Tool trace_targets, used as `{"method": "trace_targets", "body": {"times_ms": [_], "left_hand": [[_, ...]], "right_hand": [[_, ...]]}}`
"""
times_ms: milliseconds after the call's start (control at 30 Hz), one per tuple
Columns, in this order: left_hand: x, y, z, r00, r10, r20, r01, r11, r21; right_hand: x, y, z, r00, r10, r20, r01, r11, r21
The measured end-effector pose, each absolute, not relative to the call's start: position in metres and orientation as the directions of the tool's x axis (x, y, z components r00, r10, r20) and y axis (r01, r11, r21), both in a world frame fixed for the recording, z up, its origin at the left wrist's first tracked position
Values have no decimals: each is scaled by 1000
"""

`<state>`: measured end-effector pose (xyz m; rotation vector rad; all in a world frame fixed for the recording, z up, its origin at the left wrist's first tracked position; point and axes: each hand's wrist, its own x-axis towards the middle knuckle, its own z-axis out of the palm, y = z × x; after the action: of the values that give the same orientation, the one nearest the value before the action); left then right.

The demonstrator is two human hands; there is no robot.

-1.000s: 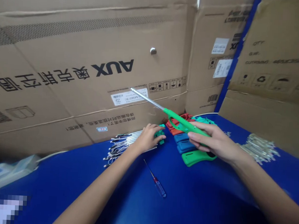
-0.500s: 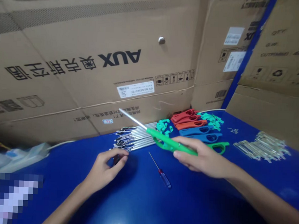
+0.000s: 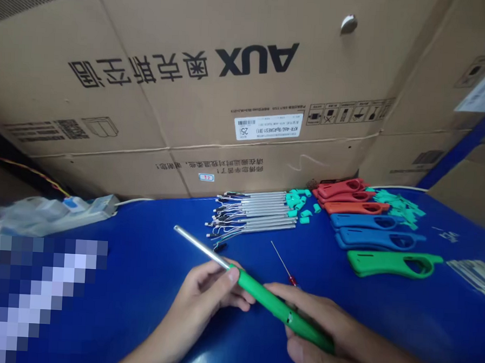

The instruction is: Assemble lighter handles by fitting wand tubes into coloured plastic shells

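Note:
A green long-reach lighter (image 3: 263,295) with a thin metal tube slants across the middle, its tip pointing up and left. My left hand (image 3: 212,296) grips it near the base of the tube, thumb on top of the green body. My right hand (image 3: 324,329) is wrapped around the rear of the handle and hides part of it. Just beyond my right hand lies a screwdriver (image 3: 291,280); its handle is mostly covered by the fingers. Behind the lighter, several metal tubes with wires (image 3: 265,212) lie side by side on the blue table.
Small teal caps (image 3: 296,199) sit by the tube ends. Red, orange, blue and green lighter shells (image 3: 392,263) form a column at right, beside teal pieces (image 3: 401,206) and clear parts (image 3: 475,276). A power strip (image 3: 98,209) is at left. A cardboard wall (image 3: 148,117) stands behind.
My left hand, earlier apart from the lighter, now grips it near the tube. The lighter has come lower and closer. The view has shifted too.

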<state>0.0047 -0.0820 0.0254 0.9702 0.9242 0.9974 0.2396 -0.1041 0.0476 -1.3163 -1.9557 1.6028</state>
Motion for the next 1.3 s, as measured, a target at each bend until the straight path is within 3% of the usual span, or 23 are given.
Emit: {"method": "trace_targets", "body": {"times_ms": [100, 267, 600, 933, 1167, 1300], "left_hand": [[6, -85, 24, 221, 950, -222, -307, 284, 908], [4, -88, 21, 265, 935, -235, -218, 296, 930], [9, -96, 10, 353, 853, -385, -264, 485, 833], [11, -95, 10, 317, 870, -377, -304, 470, 829], [11, -95, 14, 343, 866, -364, -319, 472, 822], [9, -90, 13, 361, 865, -349, -339, 470, 815]], "right_hand": [[235, -105, 48, -542, 784, -302, 391, -83, -917], [231, -105, 35, -565, 771, -293, 317, -124, -940], [220, -109, 31, -409, 880, -241, 471, -22, -882], [216, -114, 12, -458, 841, -287, 371, -113, -922], [215, -114, 19, -355, 930, -99, 404, 57, -913], [220, -109, 22, -391, 905, -168, 393, -1, -920]]}}
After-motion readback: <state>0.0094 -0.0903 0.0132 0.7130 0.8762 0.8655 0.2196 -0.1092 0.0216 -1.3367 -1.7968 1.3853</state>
